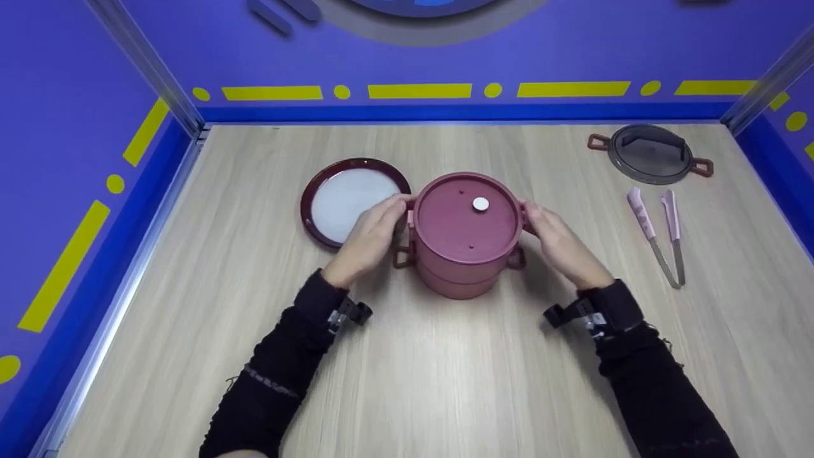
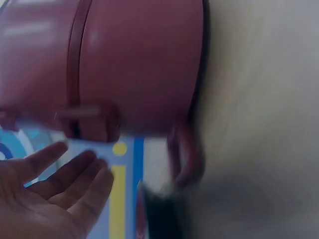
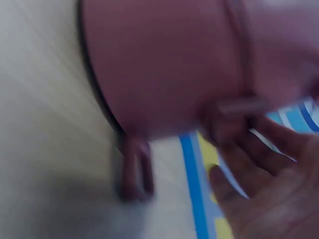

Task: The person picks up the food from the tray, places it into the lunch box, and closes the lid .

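A tall reddish-pink lidded pot (image 1: 467, 273) stands upright on the table, with a seam round its side and small loop handles at two heights. Its flat lid (image 1: 458, 238) has a white knob (image 1: 481, 204). The left hand (image 1: 367, 238) is at the pot's left side by the upper handle, its fingers extended; in the left wrist view the fingers are just short of that handle (image 2: 92, 122). On the opposite side, the right hand (image 1: 563, 245) has its fingers at the upper right handle (image 3: 232, 117); contact looks likely, though blur hides the exact touch.
A plate (image 1: 310, 219) with a dark red rim lies just left of the pot, partly behind the left hand. Pink-handled tongs (image 1: 675, 254) lie spread at the right. Beyond them is a dark two-handled lid (image 1: 648, 156). Blue-purple panels (image 1: 432, 57) border the table.
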The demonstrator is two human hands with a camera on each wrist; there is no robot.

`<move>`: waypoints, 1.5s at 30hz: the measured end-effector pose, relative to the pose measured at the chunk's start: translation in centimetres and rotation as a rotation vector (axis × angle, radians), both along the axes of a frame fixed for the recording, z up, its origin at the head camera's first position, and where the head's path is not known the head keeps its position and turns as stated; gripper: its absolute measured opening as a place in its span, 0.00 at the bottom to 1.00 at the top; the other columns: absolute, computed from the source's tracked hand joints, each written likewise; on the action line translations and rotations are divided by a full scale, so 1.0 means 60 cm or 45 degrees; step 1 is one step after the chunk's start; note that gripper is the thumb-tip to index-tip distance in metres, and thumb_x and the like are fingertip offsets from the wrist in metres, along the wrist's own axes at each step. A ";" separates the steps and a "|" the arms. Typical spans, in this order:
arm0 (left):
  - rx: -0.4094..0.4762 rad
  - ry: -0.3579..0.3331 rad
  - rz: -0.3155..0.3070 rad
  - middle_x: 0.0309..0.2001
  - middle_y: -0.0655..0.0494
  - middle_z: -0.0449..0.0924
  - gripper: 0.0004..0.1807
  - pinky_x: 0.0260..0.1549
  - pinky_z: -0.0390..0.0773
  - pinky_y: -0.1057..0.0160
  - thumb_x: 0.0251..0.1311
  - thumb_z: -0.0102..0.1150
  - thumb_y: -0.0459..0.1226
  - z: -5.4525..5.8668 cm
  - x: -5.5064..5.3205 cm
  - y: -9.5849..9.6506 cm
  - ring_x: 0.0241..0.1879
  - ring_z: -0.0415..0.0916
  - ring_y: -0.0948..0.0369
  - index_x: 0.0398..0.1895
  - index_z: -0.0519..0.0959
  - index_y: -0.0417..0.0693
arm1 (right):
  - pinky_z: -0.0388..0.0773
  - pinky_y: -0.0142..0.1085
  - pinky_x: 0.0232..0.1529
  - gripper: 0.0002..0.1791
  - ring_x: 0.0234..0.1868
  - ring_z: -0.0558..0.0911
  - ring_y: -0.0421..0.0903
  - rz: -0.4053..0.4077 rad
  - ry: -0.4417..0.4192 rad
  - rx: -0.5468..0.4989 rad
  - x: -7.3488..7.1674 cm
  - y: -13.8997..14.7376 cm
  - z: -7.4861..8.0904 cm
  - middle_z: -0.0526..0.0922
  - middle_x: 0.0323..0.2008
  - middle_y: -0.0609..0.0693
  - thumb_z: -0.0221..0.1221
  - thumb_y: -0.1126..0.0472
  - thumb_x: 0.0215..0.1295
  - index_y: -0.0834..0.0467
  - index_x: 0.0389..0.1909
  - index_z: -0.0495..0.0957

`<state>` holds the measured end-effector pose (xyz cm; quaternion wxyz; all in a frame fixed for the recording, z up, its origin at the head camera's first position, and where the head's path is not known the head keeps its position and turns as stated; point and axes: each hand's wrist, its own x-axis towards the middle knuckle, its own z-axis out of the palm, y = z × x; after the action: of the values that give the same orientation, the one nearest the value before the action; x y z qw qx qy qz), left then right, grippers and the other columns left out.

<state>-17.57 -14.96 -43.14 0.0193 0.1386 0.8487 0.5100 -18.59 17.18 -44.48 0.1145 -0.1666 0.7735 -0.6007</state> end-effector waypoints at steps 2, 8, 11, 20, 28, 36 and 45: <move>-0.137 0.035 -0.003 0.56 0.48 0.83 0.20 0.62 0.76 0.55 0.75 0.45 0.40 0.005 -0.003 -0.012 0.58 0.78 0.56 0.63 0.80 0.48 | 0.64 0.50 0.76 0.32 0.70 0.74 0.52 0.020 0.058 0.146 -0.008 0.016 0.001 0.78 0.67 0.56 0.34 0.42 0.84 0.59 0.70 0.72; -0.486 0.001 -0.130 0.34 0.54 0.82 0.14 0.38 0.77 0.62 0.61 0.62 0.35 0.010 0.001 -0.031 0.34 0.77 0.60 0.49 0.84 0.44 | 0.76 0.52 0.63 0.18 0.59 0.82 0.54 0.140 0.174 0.522 -0.017 0.048 -0.001 0.85 0.56 0.57 0.56 0.57 0.77 0.60 0.61 0.78; -0.586 -0.022 -0.173 0.31 0.54 0.82 0.15 0.34 0.74 0.63 0.57 0.68 0.39 0.008 0.005 -0.033 0.31 0.76 0.61 0.47 0.84 0.43 | 0.80 0.48 0.57 0.18 0.52 0.84 0.52 0.201 0.181 0.635 -0.016 0.054 -0.002 0.86 0.50 0.55 0.63 0.57 0.71 0.59 0.58 0.80; -0.736 -0.058 -0.264 0.36 0.51 0.86 0.21 0.36 0.77 0.60 0.48 0.77 0.38 0.001 0.006 -0.034 0.33 0.76 0.59 0.47 0.84 0.44 | 0.73 0.38 0.41 0.24 0.39 0.75 0.48 0.264 0.189 0.812 -0.013 0.047 -0.007 0.81 0.37 0.52 0.76 0.51 0.55 0.55 0.51 0.83; -0.786 -0.018 -0.222 0.36 0.50 0.87 0.19 0.40 0.80 0.55 0.45 0.76 0.32 -0.006 0.006 -0.033 0.35 0.79 0.55 0.44 0.85 0.42 | 0.73 0.37 0.41 0.20 0.39 0.76 0.48 0.233 0.217 0.837 -0.012 0.041 -0.013 0.80 0.37 0.52 0.77 0.60 0.52 0.56 0.47 0.86; -0.786 0.019 -0.159 0.33 0.51 0.86 0.15 0.39 0.80 0.54 0.47 0.75 0.32 -0.015 0.007 -0.030 0.33 0.79 0.55 0.41 0.87 0.42 | 0.71 0.37 0.38 0.16 0.36 0.75 0.47 0.212 0.238 0.865 -0.012 0.039 -0.012 0.79 0.34 0.53 0.76 0.63 0.53 0.58 0.43 0.85; -0.766 0.079 -0.186 0.29 0.51 0.85 0.09 0.32 0.78 0.58 0.50 0.74 0.32 -0.015 0.008 -0.028 0.28 0.75 0.60 0.35 0.86 0.41 | 0.71 0.37 0.37 0.14 0.35 0.76 0.48 0.218 0.268 0.896 -0.013 0.040 -0.016 0.79 0.33 0.53 0.75 0.64 0.54 0.58 0.40 0.83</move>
<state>-17.08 -16.66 -44.05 0.0703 0.2029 0.9495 0.2288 -19.39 19.59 -45.46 0.1344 -0.2420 0.9233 -0.2661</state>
